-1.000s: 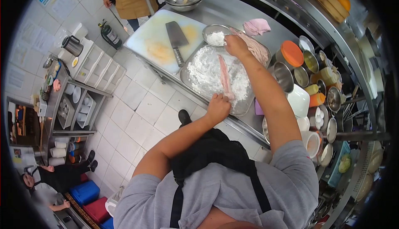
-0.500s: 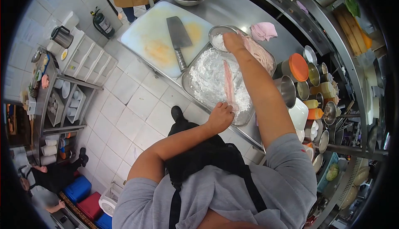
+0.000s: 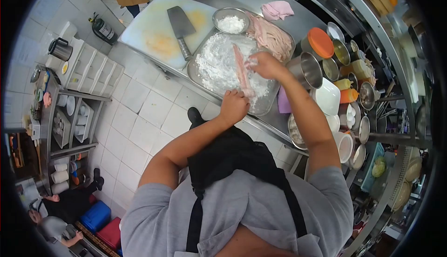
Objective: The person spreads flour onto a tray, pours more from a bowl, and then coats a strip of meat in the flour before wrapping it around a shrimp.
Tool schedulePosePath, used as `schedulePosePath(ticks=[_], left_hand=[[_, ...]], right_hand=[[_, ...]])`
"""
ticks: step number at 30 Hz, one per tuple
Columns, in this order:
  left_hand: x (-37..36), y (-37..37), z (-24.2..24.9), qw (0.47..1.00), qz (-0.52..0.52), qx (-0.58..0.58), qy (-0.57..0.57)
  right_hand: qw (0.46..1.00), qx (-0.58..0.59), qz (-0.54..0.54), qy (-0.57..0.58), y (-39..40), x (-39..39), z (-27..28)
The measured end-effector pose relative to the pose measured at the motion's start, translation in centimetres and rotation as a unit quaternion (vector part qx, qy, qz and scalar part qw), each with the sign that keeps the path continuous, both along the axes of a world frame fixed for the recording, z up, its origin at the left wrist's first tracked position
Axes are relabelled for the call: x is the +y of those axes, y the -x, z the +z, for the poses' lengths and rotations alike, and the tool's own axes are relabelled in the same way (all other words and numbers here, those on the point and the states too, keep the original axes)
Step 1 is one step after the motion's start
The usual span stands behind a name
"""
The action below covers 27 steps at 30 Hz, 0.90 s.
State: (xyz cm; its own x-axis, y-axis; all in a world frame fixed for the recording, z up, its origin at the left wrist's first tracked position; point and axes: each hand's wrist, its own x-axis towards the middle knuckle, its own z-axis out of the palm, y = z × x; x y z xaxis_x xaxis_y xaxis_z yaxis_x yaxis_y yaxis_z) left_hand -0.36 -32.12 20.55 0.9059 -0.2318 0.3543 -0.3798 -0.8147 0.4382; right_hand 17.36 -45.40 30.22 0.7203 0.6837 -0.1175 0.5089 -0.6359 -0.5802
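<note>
A white cutting board with yellow-orange stains (image 3: 151, 21) lies beyond the left hand and to its left, with a broad steel cleaver (image 3: 180, 25) on it, handle towards the wearer. Just right of the board, a shallow metal tray (image 3: 193, 72) spread with loose white powder (image 3: 212, 59) reaches under both hands. The left hand (image 3: 234, 105), at the tray's near edge, has its fingers closed on the near end of a long pale-pink strip (image 3: 240, 68). The strip lies on the powder, pointing away from that hand. Beyond it, a round steel bowl (image 3: 217, 21) holds more white powder. The right hand (image 3: 264, 65), powdery at the fingertips, is just right of the strip; whether its fingers are apart or together, I cannot tell. Past the right hand lie piled pale-pink strips (image 3: 274, 38), and to its right stands a deep steel pot (image 3: 305, 70).
</note>
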Motion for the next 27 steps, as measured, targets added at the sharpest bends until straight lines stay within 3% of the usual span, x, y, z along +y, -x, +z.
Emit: schedulePosePath(ticks=[5, 14, 16, 19, 22, 27], left_hand=[[-1.8, 0.6, -0.6, 0.999, 0.021, -0.019, -0.016], [-2.3, 2.3, -0.6, 0.996, 0.063, -0.040, 0.057], [-2.3, 2.5, -0.7, 0.995, 0.059, -0.043, 0.062], [-2.0, 2.7, -0.8, 0.995, 0.050, -0.051, 0.076], [-1.9, 2.9, -0.9, 0.993, 0.039, -0.058, 0.093], [-1.2, 2.9, -0.8, 0.991, 0.001, -0.051, 0.121]], right_hand=[[0.999, -0.035, 0.014, 0.026, 6.9, -2.6, -1.6], [0.996, 0.062, -0.039, -0.055, 12.2, -5.5, -3.7], [0.992, -0.099, -0.069, -0.040, 13.2, -5.9, -4.9], [0.983, -0.168, -0.065, -0.030, 13.9, -5.9, -4.8], [0.985, -0.164, -0.013, -0.043, 14.1, -5.7, -5.9], [0.980, -0.186, -0.045, -0.051, 15.0, -5.5, -8.5]])
